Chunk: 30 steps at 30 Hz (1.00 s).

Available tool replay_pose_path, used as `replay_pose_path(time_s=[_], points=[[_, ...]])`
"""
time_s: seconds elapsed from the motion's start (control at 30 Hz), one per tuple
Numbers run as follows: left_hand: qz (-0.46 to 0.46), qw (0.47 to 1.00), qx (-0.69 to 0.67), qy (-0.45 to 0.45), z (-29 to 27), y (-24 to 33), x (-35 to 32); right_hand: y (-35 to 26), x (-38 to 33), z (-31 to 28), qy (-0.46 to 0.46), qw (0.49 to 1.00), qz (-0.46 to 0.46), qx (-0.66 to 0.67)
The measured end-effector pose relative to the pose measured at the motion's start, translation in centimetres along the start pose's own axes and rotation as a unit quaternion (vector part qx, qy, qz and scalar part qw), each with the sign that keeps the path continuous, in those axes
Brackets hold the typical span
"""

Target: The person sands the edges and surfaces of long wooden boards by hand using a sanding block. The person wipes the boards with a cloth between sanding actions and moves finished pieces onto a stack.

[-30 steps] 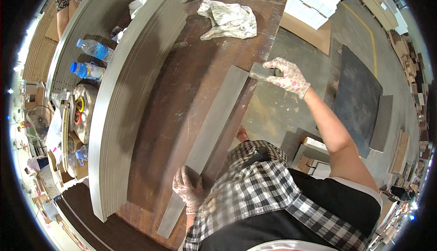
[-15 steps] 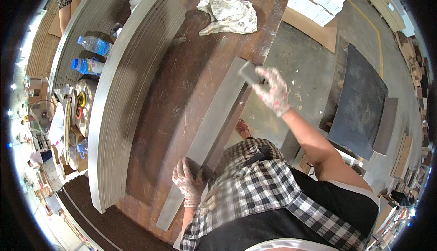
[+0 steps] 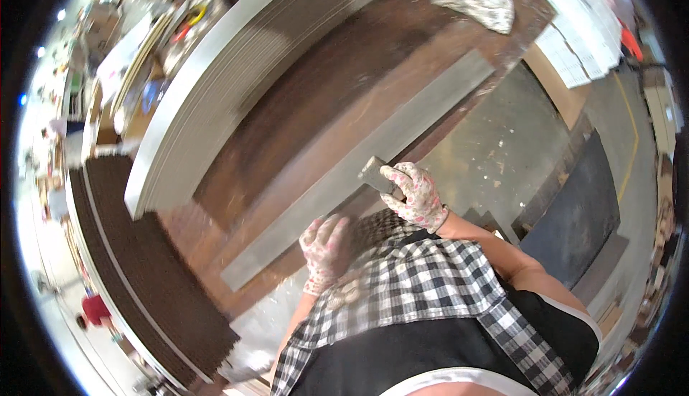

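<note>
Block [image 3: 373, 172], small and grey, is gripped in the gloved right hand [image 3: 416, 196] near the long grey strip [image 3: 402, 132] lying on the brown table [image 3: 301, 130]. Left hand [image 3: 324, 251], blurred, is by the strip's near edge; its grip I cannot tell

Right fingers [image 3: 407, 172] grip block [image 3: 374, 174] near grey strip [image 3: 341, 181]

White glare is washing out the left side, blur is smearing the left hand [image 3: 324, 249] (rather heavily), and fisheye distortion is bending the panel stack [image 3: 215, 94].
</note>
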<state>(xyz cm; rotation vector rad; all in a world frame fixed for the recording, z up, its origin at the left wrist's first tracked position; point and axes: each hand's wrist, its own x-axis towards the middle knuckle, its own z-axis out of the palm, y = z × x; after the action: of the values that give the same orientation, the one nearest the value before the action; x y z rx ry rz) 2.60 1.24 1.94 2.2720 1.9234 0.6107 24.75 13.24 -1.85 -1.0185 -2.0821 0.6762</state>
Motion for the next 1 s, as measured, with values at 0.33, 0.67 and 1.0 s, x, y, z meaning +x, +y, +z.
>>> replay_pose_path(time_s=[0.33, 0.67, 1.0], points=[[-0.031, 0.995, -0.096, -0.014, 0.4, -0.6, -1.7, -2.2, 2.4, 3.2, -0.054, 0.996, -0.070, 0.021], [-0.040, 0.991, -0.058, -0.111, 0.6, -2.2, -2.2, -7.2, 9.9, 9.6, -0.121, 0.974, -0.190, 0.013], [-0.007, 0.995, -0.089, -0.042, 0.2, -2.0, -1.5, 0.5, 3.1, 2.7, -0.066, 0.991, -0.117, -0.024]])
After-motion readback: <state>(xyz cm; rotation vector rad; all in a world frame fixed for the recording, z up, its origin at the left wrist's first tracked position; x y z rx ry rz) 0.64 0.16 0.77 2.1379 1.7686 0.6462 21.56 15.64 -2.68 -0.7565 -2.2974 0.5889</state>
